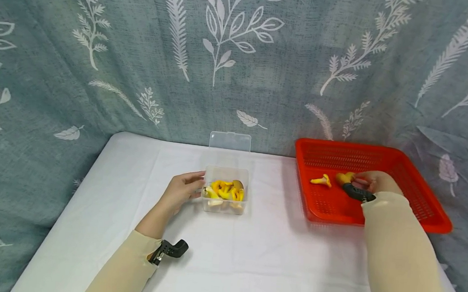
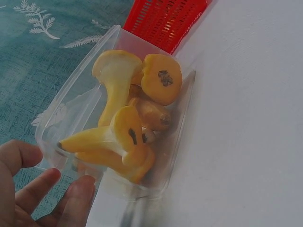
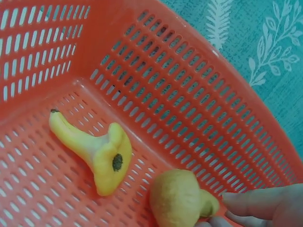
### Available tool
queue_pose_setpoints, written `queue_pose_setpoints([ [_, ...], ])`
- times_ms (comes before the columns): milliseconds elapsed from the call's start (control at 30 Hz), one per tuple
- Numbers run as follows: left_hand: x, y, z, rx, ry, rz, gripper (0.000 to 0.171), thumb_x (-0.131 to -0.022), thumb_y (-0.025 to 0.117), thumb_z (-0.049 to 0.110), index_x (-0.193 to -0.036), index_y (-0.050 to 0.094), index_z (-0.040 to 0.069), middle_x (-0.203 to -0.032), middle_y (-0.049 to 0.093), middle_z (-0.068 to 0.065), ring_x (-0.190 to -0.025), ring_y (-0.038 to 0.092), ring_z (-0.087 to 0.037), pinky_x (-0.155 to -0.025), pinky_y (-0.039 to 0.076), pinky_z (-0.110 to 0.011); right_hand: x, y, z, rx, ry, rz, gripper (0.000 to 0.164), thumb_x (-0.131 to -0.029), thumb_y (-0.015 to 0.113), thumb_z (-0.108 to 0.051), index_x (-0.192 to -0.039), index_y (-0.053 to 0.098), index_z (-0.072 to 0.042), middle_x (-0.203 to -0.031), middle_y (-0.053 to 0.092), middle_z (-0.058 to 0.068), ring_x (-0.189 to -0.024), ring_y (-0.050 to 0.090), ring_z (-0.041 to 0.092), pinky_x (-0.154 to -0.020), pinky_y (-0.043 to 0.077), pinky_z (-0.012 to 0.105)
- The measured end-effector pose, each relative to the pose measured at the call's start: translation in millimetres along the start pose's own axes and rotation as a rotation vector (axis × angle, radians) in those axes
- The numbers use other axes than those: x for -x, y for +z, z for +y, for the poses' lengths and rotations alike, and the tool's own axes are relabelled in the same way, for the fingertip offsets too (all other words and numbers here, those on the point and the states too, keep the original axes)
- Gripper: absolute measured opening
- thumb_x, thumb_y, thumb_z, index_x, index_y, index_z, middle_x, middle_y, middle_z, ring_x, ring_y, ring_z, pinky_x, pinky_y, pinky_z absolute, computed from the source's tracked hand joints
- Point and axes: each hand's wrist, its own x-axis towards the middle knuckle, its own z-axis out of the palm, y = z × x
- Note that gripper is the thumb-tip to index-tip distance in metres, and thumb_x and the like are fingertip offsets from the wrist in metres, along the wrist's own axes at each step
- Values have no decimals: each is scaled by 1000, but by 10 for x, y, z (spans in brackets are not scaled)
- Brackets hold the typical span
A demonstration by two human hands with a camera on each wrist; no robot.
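In the head view my left hand [image 1: 182, 188] is beside a clear plastic box [image 1: 224, 209], its loosely bent fingertips right at the box's left wall. Several yellow mushrooms [image 2: 113, 80] lie heaped in the box, dark spots on some caps. My right hand [image 1: 372, 180] reaches into a red plastic basket [image 1: 356, 148]. Its fingertips [image 3: 234, 201] are right at the short stem of a round-capped, brownish-yellow mushroom [image 3: 174, 198], spread around the stem's end. Another yellow mushroom [image 3: 90, 144] with a flared cap lies on the basket floor to the left.
Behind the box stands its clear raised lid [image 1: 230, 141]. A white cloth [image 1: 267, 252] covers the table, and a green leaf-patterned curtain [image 1: 262, 93] hangs along the back. The basket's slotted walls rise around my right hand.
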Motion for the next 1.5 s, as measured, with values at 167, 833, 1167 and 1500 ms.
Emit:
queue_pose_setpoints([
  [167,3,7,-7,1,7,-16,41,-88,63,17,-128,56,11,-124,55,-11,-104,57,-23,-78,55,-30,67,-1,-53,-36,-4,-37,11,-91,57,-25,-94,60,-14,-79,67,2,-87,65,14,-83,53,29],
  [833,1,39,2,-31,3,9,40,-88,62,18,-127,57,14,-120,57,-7,-106,56,-21,-77,55,-28,623,562,-287,726,-712,75,73,-84,62,-46,-134,40,1,-133,38,18,-78,58,3,-81,54,33],
  [1167,-10,34,1,-33,-5,15,40,-88,62,18,-127,57,14,-121,56,-6,-106,56,-21,-77,55,-29,1021,854,-142,846,-878,95,63,-86,58,-47,-130,46,-2,-131,43,21,-107,52,33,-88,50,42],
  [1500,-2,20,5,-27,-4,11,39,-88,62,18,-127,57,14,-122,56,-7,-107,56,-21,-77,55,-29,1295,1187,142,973,-1046,49,49,-86,59,-46,-120,57,-11,-125,51,12,-106,50,31,-85,48,49],
])
